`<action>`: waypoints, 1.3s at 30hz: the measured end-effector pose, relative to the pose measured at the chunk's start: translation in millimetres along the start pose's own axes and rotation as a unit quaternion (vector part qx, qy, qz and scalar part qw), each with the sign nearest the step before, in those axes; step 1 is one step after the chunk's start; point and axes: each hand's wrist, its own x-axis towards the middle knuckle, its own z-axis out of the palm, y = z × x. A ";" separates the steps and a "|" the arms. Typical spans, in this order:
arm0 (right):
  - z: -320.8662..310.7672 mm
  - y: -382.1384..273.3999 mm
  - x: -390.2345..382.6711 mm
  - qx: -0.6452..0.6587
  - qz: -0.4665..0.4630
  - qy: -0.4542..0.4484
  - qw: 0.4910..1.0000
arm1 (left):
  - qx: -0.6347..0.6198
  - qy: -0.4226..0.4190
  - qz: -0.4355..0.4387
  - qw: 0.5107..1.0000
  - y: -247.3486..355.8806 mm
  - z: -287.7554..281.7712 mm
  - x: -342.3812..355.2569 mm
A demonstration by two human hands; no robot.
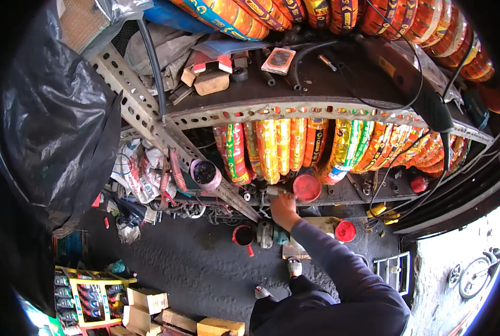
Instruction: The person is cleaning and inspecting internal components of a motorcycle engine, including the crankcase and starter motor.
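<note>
Reaching forward to the edge of the lower shelf (339,196), my right hand (284,209) has its fingers curled. A small greyish metal-looking piece (273,191) shows at the fingertips, but its kind is unclear. Just right of the fingers is a round red tub (307,188). Below the hand, a grey-green machine with a rounded body (265,234) stands beside a dark-filled red pan with a handle (242,236). Another round red container (345,231) is to the right of my forearm. My left hand is out of the picture.
Wrapped tyres (269,148) fill the lower shelf, with more tyres (345,14) above. A perforated metal post (166,137) slants down at left, carrying a cup (206,173). Black cables (445,151) hang at right. Cardboard boxes (149,301) and a yellow rack (96,297) stand behind at left.
</note>
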 end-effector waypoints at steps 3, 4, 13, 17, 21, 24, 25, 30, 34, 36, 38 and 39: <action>-34.3 3.9 -97.2 0.176 -0.014 0.128 0.976 | -0.077 -0.057 -0.109 0.989 0.1 -15.1 -4.4; -29.6 5.0 -118.1 0.287 -0.014 0.165 0.944 | -0.016 -0.100 -0.062 0.993 16.9 -11.7 1.8; -26.4 -53.9 -292.4 0.800 0.060 0.228 0.552 | -0.071 -0.412 0.078 0.905 257.5 78.0 -50.8; -3.7 -79.3 -323.8 0.826 0.073 0.246 0.502 | -0.252 -0.456 0.038 0.853 295.8 97.8 -87.8; 10.8 -96.4 -333.0 0.819 0.057 0.232 0.522 | -0.270 -0.469 0.037 0.840 302.4 100.0 -93.0; 16.6 -96.3 -328.6 0.758 0.027 0.198 0.621 | -0.286 -0.447 0.071 0.845 303.3 94.2 -85.9; 20.1 -93.0 -325.4 0.708 0.028 0.157 0.689 | -0.286 -0.447 0.072 0.844 305.2 92.0 -84.1; 35.7 -100.0 -290.3 0.828 0.066 0.002 0.557 | -0.291 -0.378 0.178 0.861 320.8 79.6 -96.9; 19.3 -121.4 -261.0 0.846 0.017 -0.116 0.520 | -0.246 -0.412 0.237 0.844 316.1 64.1 -111.9; 4.7 -133.1 -254.1 0.863 -0.026 -0.147 0.482 | -0.175 -0.402 0.282 0.854 308.9 58.9 -109.2; 21.6 -131.2 -240.9 0.889 -0.039 -0.203 0.409 | -0.133 -0.412 0.300 0.850 302.5 61.6 -110.2; 17.2 -131.7 -239.9 0.886 -0.048 -0.244 0.392 | -0.134 -0.416 0.307 0.845 296.3 57.9 -106.3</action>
